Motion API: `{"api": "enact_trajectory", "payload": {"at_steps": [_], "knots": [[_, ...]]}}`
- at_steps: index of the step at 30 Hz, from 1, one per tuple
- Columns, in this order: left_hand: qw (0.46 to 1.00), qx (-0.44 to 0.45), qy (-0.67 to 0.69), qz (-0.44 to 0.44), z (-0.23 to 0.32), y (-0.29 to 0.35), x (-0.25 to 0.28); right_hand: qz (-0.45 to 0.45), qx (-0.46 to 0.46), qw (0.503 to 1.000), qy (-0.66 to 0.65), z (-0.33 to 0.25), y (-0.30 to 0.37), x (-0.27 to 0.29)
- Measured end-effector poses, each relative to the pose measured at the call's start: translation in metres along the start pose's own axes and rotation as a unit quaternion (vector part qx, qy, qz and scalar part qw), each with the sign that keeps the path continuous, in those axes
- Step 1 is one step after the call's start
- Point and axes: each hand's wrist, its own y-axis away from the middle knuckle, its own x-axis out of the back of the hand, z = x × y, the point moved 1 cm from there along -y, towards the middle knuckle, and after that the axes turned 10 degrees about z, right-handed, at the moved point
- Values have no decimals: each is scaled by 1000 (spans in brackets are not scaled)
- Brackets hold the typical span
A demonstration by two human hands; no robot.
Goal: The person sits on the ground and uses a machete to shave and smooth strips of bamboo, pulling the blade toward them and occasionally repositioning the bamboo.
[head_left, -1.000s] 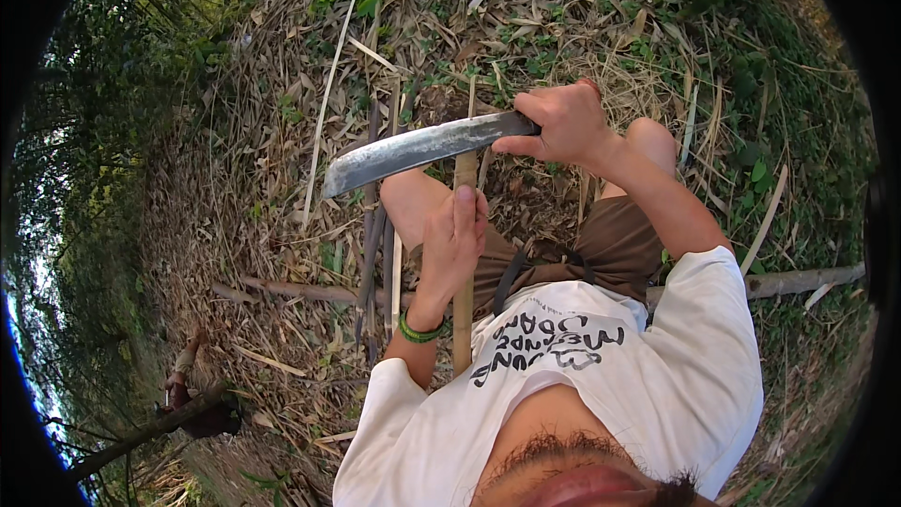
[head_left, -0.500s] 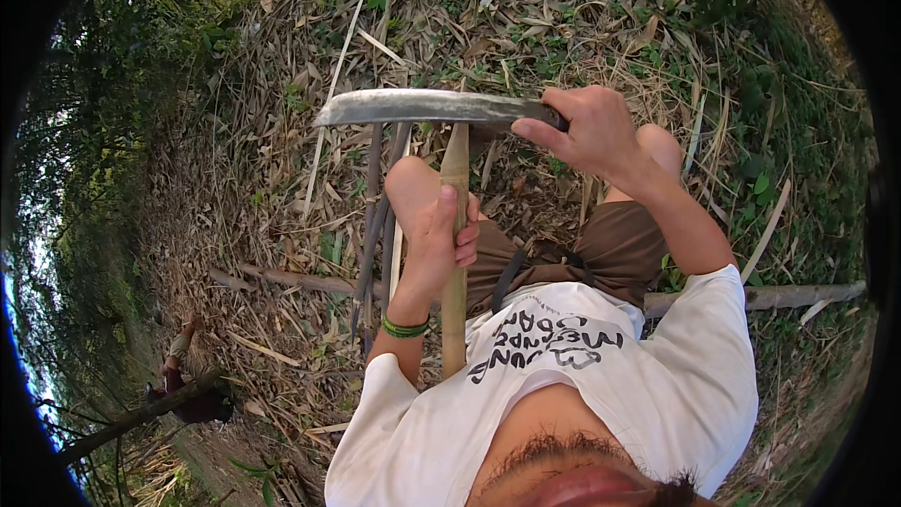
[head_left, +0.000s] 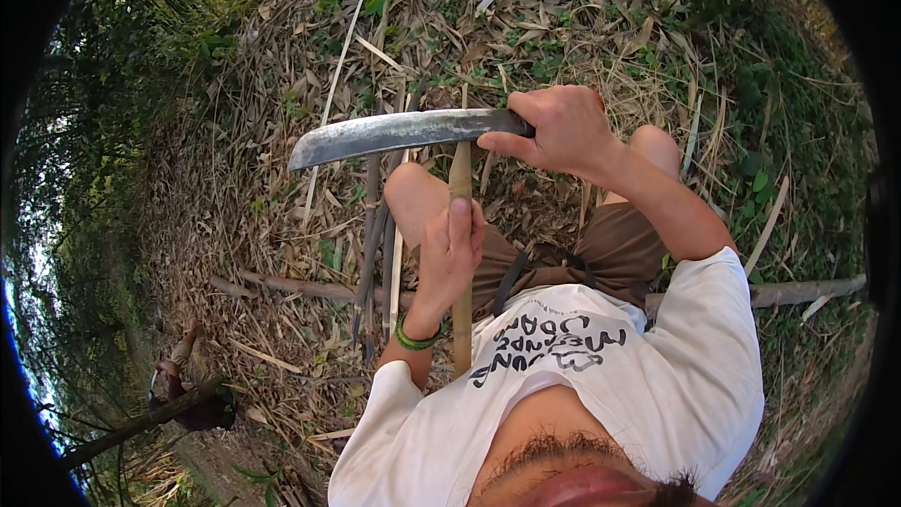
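My right hand (head_left: 563, 131) is closed round the handle end of a machete (head_left: 394, 133). Its long, slightly curved blade points left, with a worn silvery face. The blade lies across the upper end of a bamboo stick (head_left: 461, 174); whether it touches or passes just over it, I cannot tell. Around the stick, below the blade, my left hand (head_left: 453, 249) is wrapped, with the thumb lying along it. The stick's lower end reaches my white shirt. Most of the machete's handle is hidden by my right hand.
Dark poles and a pale strip (head_left: 394, 268) lie beside my left knee. A long pole (head_left: 765, 295) runs crosswise under me. A thin pale strip (head_left: 340, 75) lies on the leaf-littered ground. Another person (head_left: 197, 394) is at the lower left, near a dark branch (head_left: 141, 421).
The machete has shifted left and a little toward me, its tip dropping lower in view. My left hand has moved slightly right and nearer me, still gripping the bamboo stick.
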Motion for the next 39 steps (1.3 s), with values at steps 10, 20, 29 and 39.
{"api": "enact_trajectory", "payload": {"at_steps": [10, 20, 29, 39], "knots": [[999, -2, -21, 29, -2, 4, 5, 41, 57, 998, 2, 11, -4, -12], [984, 110, 139, -24, 4, 9, 26, 22, -224, 974, -32, 86, 3, 19], [985, 113, 105, -72, 6, -10, 7, 25, 3, 1000, -16, -9, -3, 13], [996, -16, 18, -83, 5, 22, 7, 83, -108, 985, 110, 73, -18, 10]]}}
